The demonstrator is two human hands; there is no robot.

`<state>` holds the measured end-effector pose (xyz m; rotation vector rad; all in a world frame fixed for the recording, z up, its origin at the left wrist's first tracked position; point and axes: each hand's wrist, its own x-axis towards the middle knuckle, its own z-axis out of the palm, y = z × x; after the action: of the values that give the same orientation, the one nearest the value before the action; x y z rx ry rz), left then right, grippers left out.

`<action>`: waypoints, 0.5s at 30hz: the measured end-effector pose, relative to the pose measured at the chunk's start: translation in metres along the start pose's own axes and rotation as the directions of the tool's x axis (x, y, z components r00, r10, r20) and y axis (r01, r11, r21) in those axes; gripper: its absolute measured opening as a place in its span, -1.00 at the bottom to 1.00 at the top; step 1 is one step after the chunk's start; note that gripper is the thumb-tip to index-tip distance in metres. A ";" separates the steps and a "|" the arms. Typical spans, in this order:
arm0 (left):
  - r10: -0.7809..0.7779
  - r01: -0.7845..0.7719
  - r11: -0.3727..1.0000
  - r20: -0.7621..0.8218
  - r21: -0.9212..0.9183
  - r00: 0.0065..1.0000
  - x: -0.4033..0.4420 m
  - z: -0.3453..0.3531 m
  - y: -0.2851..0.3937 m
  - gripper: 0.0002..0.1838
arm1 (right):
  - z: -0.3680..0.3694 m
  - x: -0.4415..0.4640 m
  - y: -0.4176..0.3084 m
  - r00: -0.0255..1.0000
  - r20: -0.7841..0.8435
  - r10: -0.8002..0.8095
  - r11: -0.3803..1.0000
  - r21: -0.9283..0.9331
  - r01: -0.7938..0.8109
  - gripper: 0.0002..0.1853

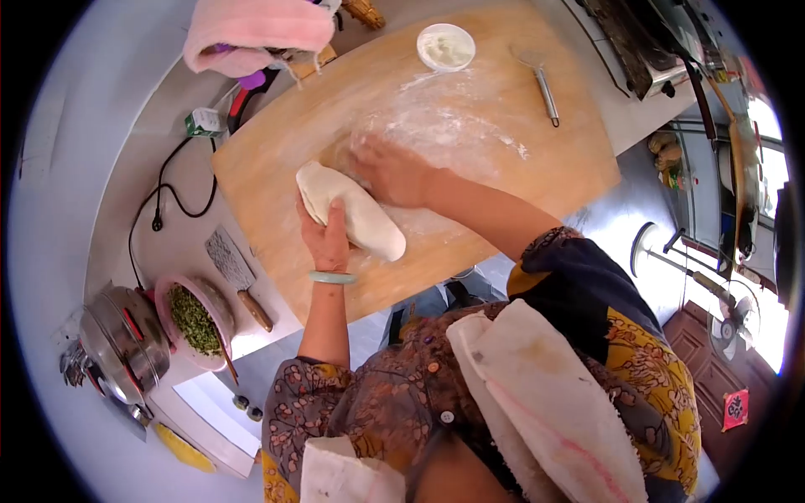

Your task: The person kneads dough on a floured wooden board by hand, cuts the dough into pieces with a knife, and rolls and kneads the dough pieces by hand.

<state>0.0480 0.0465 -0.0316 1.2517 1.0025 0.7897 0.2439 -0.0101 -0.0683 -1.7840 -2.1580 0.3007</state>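
A thick, oblong roll of pale dough (pixel 352 211) lies slantwise at the left part of a wooden board (pixel 277 151). My left hand (pixel 325 235) is wrapped round its lower left side, thumb on top, with a pale green bangle at the wrist. Just beyond the dough, my right hand (pixel 390 172) is over the board on the floury surface; its fingers are smeared by motion. White flour (pixel 428 126) is spread over the board's middle. Near the far edge stands a white bowl (pixel 446 48) of flour.
A strainer with a metal handle (pixel 547 96) lies on the board's right. Left of the board are a cleaver (pixel 228 260), a pink bowl of chopped greens (pixel 194 320), a metal pot (pixel 126 344) and a black cable (pixel 159 180). A pink cloth (pixel 256 33) is at the far left.
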 end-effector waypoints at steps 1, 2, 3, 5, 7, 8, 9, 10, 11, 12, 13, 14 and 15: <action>-0.008 0.008 1.000 0.002 -0.003 1.000 0.000 0.000 0.002 -0.23 | 0.000 -0.005 -0.006 0.993 -0.016 -0.117 0.991 0.065 0.118 -0.27; -0.018 0.018 1.000 -0.001 -0.003 1.000 -0.001 -0.001 0.003 -0.23 | -0.003 -0.019 -0.009 0.983 0.069 -0.168 0.982 0.101 0.160 -0.28; -0.023 0.023 1.000 0.003 -0.007 1.000 -0.002 -0.001 0.001 -0.24 | -0.017 -0.042 -0.009 0.963 0.153 -0.224 0.969 0.142 0.202 -0.29; -0.030 0.030 0.999 0.002 -0.012 1.000 -0.001 -0.004 -0.003 -0.24 | -0.033 -0.088 0.005 0.916 0.247 -0.316 0.938 0.227 0.262 -0.32; 0.006 -0.006 1.000 -0.008 -0.021 1.000 -0.005 0.004 0.002 -0.22 | -0.042 -0.139 0.030 0.942 0.230 -0.245 0.956 0.219 0.195 -0.33; 0.026 -0.027 0.999 -0.009 -0.027 1.000 -0.006 0.011 0.006 -0.22 | -0.046 -0.159 0.045 0.971 0.194 -0.138 0.979 0.172 0.105 -0.34; 0.022 -0.022 1.000 0.002 0.022 1.000 -0.006 0.019 0.010 -0.21 | -0.054 -0.174 0.059 0.993 0.107 -0.040 0.999 0.029 0.037 -0.35; 0.016 -0.017 0.997 0.015 0.073 1.000 -0.006 0.027 0.015 -0.21 | -0.066 -0.177 0.067 0.999 0.004 0.050 0.993 -0.105 -0.049 -0.35; 0.006 -0.010 0.992 0.032 0.126 0.999 -0.008 0.036 0.018 -0.20 | -0.066 -0.171 0.071 0.986 -0.023 0.166 0.980 -0.108 -0.168 -0.36; 0.038 -0.044 0.987 0.042 0.152 0.998 -0.009 0.048 0.019 -0.20 | -0.068 -0.156 0.067 0.956 -0.054 0.289 0.950 -0.109 -0.293 -0.36; 0.073 -0.082 0.982 0.058 0.172 0.996 -0.008 0.062 0.020 -0.21 | -0.068 -0.142 0.062 0.909 -0.087 0.409 0.903 -0.109 -0.416 -0.36; 0.111 -0.123 0.974 0.072 0.190 0.991 -0.006 0.074 0.021 -0.21 | -0.060 -0.127 0.053 0.912 -0.030 0.409 0.910 -0.059 -0.410 -0.37; 0.180 -0.202 0.914 0.094 0.351 0.979 -0.004 0.080 0.018 -0.25 | -0.048 -0.108 0.043 0.916 0.025 0.400 0.916 -0.006 -0.400 -0.38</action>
<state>0.1211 0.0155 -0.0119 1.7006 1.0147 0.7328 0.3188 -0.1097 -0.0520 -2.2265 -1.7878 0.4191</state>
